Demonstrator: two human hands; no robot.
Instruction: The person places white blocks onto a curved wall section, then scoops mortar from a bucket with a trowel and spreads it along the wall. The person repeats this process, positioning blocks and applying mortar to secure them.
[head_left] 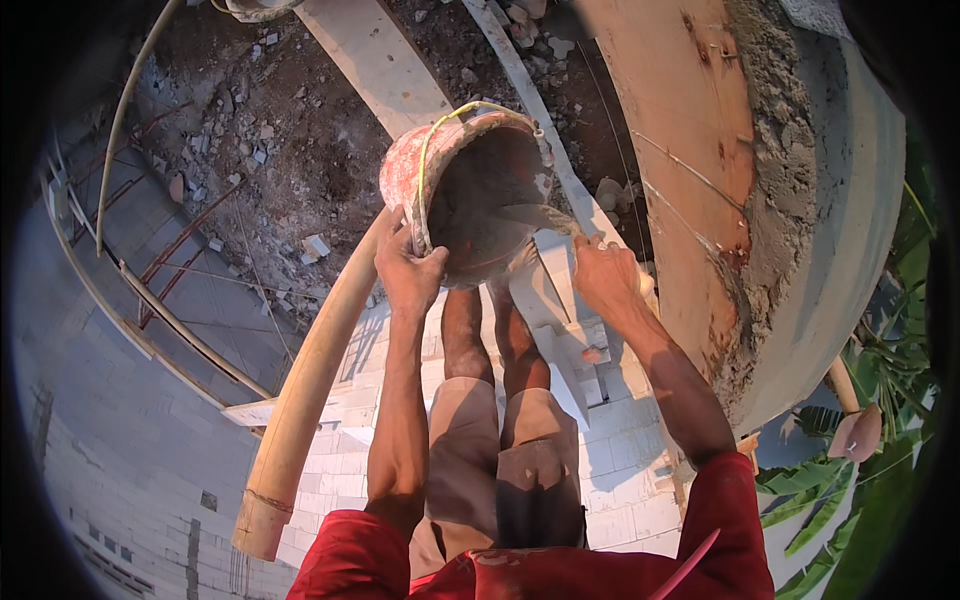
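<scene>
Bucket [404, 168] looks plastic, w/ rough matt crust. Trowel [541, 216] approx. dull metal, smeared. Bamboo pole [318, 405] smooth, sl. glossy; mortar strip [783, 190] v. rough, matt.

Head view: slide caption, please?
Left hand grips a round, grey-stained red bucket; right hand holds a grey-coated trowel at its mouth.

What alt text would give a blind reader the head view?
The left hand grips a tilted, mortar-smeared bucket while the right hand holds a trowel reaching into it. At right, rough mortar runs along a wooden board.
</scene>
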